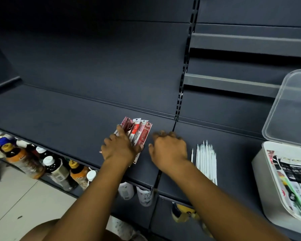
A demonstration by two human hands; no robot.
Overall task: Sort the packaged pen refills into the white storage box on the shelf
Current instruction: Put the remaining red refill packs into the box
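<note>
Several red and white refill packets (139, 132) are fanned out on the dark shelf (59, 117), and my left hand (119, 148) grips them from the near side. My right hand (168, 149) hovers just to their right with fingers curled and nothing visible in it. A bundle of loose white refills (206, 161) lies on the shelf right of that hand. The white storage box (261, 178) stands at the far right, holding several black and white packets (290, 176). Its clear lid (288, 108) is tilted up behind it.
Bottles with orange, white and blue caps (47, 164) fill the lower shelf at the left. More bottles (143, 195) show under the shelf edge. A slotted upright (180, 101) splits the shelf bays. Grey ledges (233, 84) jut out above the box.
</note>
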